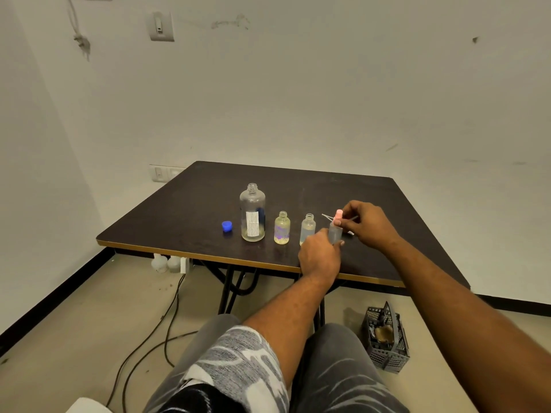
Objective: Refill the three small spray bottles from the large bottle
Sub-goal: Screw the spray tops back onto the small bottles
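Note:
A large clear bottle (252,214) with a white label stands uncapped on the dark table (190,210), a little liquid at its bottom. Its blue cap (227,225) lies to its left. To its right stand two small bottles without tops: one with a purple pattern (282,228), then a clear one (308,229). My left hand (320,256) grips a third small bottle (334,233) by its body. My right hand (368,223) pinches the pink spray top (338,215) at that bottle's neck. Thin white dip tubes (328,217) lie on the table behind it.
The table's front edge (208,257) runs just under my left hand. On the floor, a grey slotted basket (386,341) sits at the right, cables (167,317) trail at the left, and white jugs (165,263) stand under the table by the wall.

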